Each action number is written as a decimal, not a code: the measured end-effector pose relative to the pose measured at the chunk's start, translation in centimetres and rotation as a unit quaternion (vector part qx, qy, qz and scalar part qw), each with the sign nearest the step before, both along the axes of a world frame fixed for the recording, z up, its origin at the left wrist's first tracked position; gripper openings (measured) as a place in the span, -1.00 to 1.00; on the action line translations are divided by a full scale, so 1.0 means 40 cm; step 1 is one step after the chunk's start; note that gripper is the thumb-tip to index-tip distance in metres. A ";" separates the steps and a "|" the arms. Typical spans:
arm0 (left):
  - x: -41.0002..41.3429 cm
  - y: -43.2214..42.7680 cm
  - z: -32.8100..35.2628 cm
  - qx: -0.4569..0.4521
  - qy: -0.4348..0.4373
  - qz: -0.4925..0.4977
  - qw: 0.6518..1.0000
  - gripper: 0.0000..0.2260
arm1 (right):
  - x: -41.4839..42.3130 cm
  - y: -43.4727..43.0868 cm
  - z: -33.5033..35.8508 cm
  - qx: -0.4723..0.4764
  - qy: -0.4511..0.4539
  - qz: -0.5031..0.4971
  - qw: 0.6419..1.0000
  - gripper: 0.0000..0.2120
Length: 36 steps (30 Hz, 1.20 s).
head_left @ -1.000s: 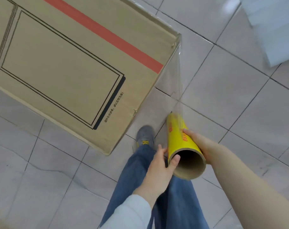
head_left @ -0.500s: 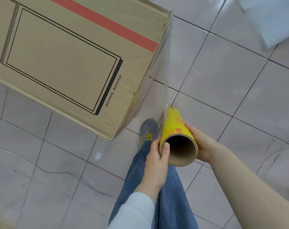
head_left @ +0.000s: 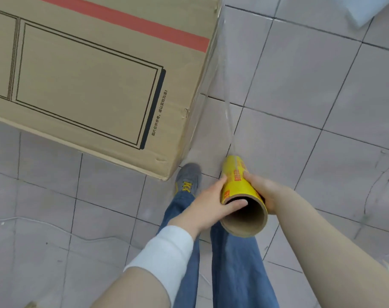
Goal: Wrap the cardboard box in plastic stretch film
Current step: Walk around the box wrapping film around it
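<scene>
1. Both hands carry the yellow film roll [head_left: 238, 185]: the left hand [head_left: 208, 205] wraps its near end with the thumb hooked over the rim into the cardboard core, and the right hand [head_left: 262, 192] is closed round the far side of the same end.
2. Since a second ago the left thumb has shifted from resting on the rim's outside to reaching into the bore, so the roll looks pinned more firmly, which I judge steadies it against the pull of the film.
3. Stretch film [head_left: 224, 92] runs taut from the roll's far tip, ahead of the hands, up to the corner of the cardboard box [head_left: 95, 70]; it is clear and hard to trace, showing mainly as a glossy streak.
4. That box now lies closer to the left hand than it did a second ago, its near corner just ahead and to the left; the person has evidently walked along its short end, laying film down that side.
5. My reading is that the wrap is mid-circuit, with the next corner to turn just ahead of the left hand.
6. Below the hands are blue jeans [head_left: 233, 263], a grey shoe [head_left: 188, 177] stepping beside the box corner, and the tiled floor [head_left: 311, 96].
</scene>
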State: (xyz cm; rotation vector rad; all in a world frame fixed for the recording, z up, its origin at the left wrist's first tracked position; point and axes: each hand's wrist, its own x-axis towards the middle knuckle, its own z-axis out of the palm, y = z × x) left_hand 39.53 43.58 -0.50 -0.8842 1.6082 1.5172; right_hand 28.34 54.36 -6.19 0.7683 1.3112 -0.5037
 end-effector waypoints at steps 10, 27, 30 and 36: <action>0.169 0.065 0.045 0.002 -0.038 0.235 0.971 -0.65 | 0.158 0.033 0.031 -0.046 0.007 -0.182 0.982 -0.45; 0.237 -0.018 0.044 -0.084 0.002 -0.081 0.993 -0.24 | 0.279 0.046 0.034 -0.055 0.029 -0.076 0.995 -0.54; 0.310 -0.012 0.054 -0.094 -0.006 0.016 0.995 -0.29 | 0.336 0.054 0.063 -0.052 0.022 -0.150 0.987 -0.48; 0.433 -0.017 0.078 -0.066 -0.030 -0.001 0.997 -0.65 | 0.426 -0.017 0.063 -0.030 -0.008 -0.207 0.978 -0.45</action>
